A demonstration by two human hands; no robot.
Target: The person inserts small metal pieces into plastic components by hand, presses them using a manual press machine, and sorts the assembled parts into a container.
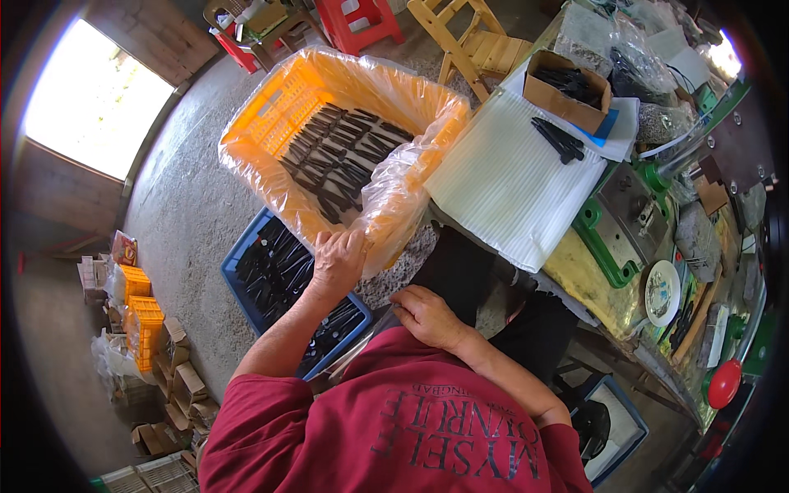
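Observation:
My left hand is closed over the near rim of an orange plastic crate, pressing on its clear plastic liner. Inside the crate, dark slim handle-like pieces lie in several neat rows. My right hand rests low over my lap, close to my dark trousers. Its fingers are curled, and whatever may be inside them is hidden. Beneath and left of my left forearm, a blue bin holds many loose black pieces.
To the right, white foam sheeting covers part of a bench, bearing a few black pieces and a cardboard box. Beyond stands a green machine with a red knob. A wooden chair and red stool stand behind.

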